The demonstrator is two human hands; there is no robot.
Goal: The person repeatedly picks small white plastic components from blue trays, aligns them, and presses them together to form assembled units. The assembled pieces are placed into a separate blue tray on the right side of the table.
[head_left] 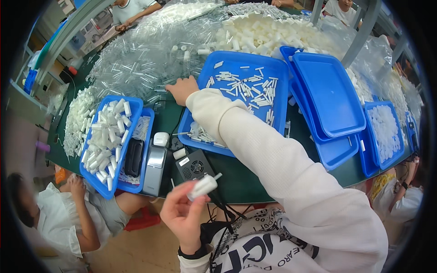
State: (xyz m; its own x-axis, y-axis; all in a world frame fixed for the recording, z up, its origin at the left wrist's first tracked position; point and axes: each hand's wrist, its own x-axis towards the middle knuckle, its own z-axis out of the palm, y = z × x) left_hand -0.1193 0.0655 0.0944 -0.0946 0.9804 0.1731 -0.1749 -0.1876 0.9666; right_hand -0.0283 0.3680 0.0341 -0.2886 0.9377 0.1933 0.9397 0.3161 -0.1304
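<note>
Near the table's front edge my left hand point(184, 214) is closed round a white plastic cylinder point(203, 185), tilted up to the right. A thin pale stem point(218, 176) sticks out of its far end. My right arm reaches across a large blue tray point(193, 129) holding many short white-and-clear tubes point(250, 91). Beyond the tray's left side, my right hand point(183, 90) bends down with its fingertips at the edge of a heap of clear thin tubes point(136, 73). Those fingers look drawn together; anything between them is too small to make out.
At left, a blue tray point(85, 160) of white cylinders point(107, 145) overlaps another tray. A grey device point(154, 170) and a black box with a fan point(195, 167) stand near the front edge. Stacked blue trays point(330, 95) lie right. A person point(68, 214) sits at left.
</note>
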